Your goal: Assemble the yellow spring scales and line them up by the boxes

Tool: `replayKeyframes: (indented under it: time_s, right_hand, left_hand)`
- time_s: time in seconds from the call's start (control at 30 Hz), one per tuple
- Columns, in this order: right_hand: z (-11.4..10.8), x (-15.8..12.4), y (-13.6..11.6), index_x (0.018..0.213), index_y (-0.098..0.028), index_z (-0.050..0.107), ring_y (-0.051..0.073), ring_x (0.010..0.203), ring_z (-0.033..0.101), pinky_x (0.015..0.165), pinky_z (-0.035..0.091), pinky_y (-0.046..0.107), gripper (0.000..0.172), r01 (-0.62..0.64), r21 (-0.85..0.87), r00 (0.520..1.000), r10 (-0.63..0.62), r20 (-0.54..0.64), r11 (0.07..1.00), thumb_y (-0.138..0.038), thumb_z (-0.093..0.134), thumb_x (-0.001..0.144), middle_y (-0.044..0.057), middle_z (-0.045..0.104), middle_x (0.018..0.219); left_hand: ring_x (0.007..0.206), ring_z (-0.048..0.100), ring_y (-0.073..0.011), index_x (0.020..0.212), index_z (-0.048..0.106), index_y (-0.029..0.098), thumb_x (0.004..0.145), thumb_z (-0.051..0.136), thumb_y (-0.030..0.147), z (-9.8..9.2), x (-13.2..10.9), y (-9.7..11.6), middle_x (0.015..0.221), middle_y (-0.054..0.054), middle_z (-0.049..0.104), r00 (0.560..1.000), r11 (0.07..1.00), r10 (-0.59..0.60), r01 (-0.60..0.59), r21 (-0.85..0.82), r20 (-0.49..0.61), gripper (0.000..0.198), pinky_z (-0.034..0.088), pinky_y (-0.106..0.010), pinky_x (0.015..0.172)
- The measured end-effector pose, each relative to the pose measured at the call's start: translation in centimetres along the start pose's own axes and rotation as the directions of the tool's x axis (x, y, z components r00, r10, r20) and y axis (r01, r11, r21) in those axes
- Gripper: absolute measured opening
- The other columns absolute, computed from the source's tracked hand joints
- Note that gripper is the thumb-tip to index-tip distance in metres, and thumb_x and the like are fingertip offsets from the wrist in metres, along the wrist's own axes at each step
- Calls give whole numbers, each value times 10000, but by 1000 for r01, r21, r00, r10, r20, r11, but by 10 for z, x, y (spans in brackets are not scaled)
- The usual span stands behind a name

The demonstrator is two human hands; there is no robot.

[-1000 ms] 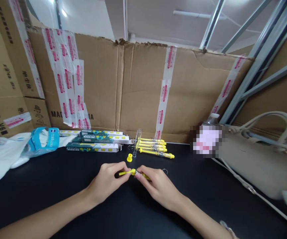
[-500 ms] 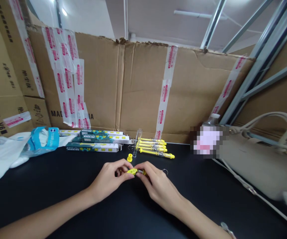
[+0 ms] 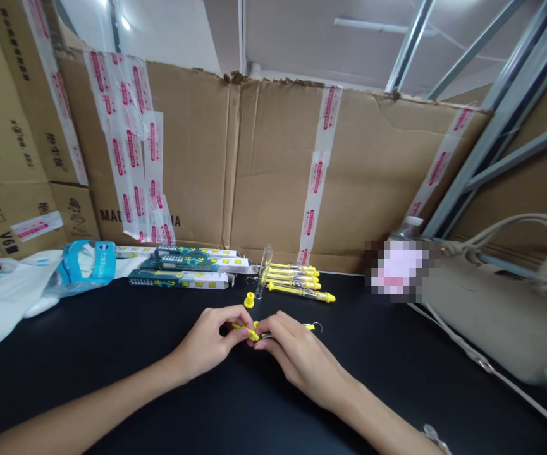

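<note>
My left hand [image 3: 210, 340] is closed, pinching a small yellow plastic piece [image 3: 253, 335] between thumb and fingertips. Right beside it, my right hand [image 3: 299, 360] is closed on a thin metal part of a spring scale [image 3: 266, 336], mostly covered by the fingers. Past the right knuckles a yellow tip with a wire hook [image 3: 319, 327] sticks out. The fingertips of both hands almost meet over the black table. Just beyond them stands a yellow cap [image 3: 249, 301]. Behind the cap is a clear tube [image 3: 264, 273], beside several yellow spring scales [image 3: 304, 291] lying in a row.
Several long green-and-white boxes [image 3: 178, 279] lie stacked at the back left. Farther left is a blue-and-white plastic packet [image 3: 88, 268]. A bottle [image 3: 413, 224], partly blurred, and a beige handbag [image 3: 496, 309] stand on the right. A cardboard wall [image 3: 273, 177] closes off the back.
The yellow piece has tilted in my left fingers, with its end now pointing lower. The right hand has shifted slightly, and more of the yellow tip by the hook shows.
</note>
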State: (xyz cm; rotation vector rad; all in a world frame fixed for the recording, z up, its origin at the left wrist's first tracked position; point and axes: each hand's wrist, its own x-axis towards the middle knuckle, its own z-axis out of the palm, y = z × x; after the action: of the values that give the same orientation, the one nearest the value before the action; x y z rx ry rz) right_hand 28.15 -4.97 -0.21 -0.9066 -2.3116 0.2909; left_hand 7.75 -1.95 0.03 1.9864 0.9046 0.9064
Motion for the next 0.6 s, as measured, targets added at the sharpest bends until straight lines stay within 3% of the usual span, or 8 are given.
replayKeyframes:
  time_s: [0.33,0.47,0.6]
  right_hand:
    - [-2,-1,-1,999,-227,598,136,814,613,761,458,228,129,-45,312,999,41,19,949,-199,474,1022,9,658,920]
    - [-3,0,-4,972,-224,592,134,807,600,754,440,227,141,-18,305,1000,10,26,952,-194,465,1023,5,656,905]
    - [-6,1,-6,918,-215,577,162,748,550,723,405,277,171,88,140,995,-93,31,986,-220,442,1022,17,658,844]
  left_hand:
    - [701,647,-165,751,624,168,882,654,434,-2,4,-11,707,-20,697,993,978,58,-35,-208,107,298,462,-267,706]
    - [682,633,-157,732,619,164,879,665,468,-2,4,-11,693,-19,680,990,972,68,-38,-233,122,341,459,-264,691]
    - [661,608,-151,726,625,162,867,667,520,1,3,-9,681,-18,655,986,971,86,-51,-235,142,387,447,-270,682]
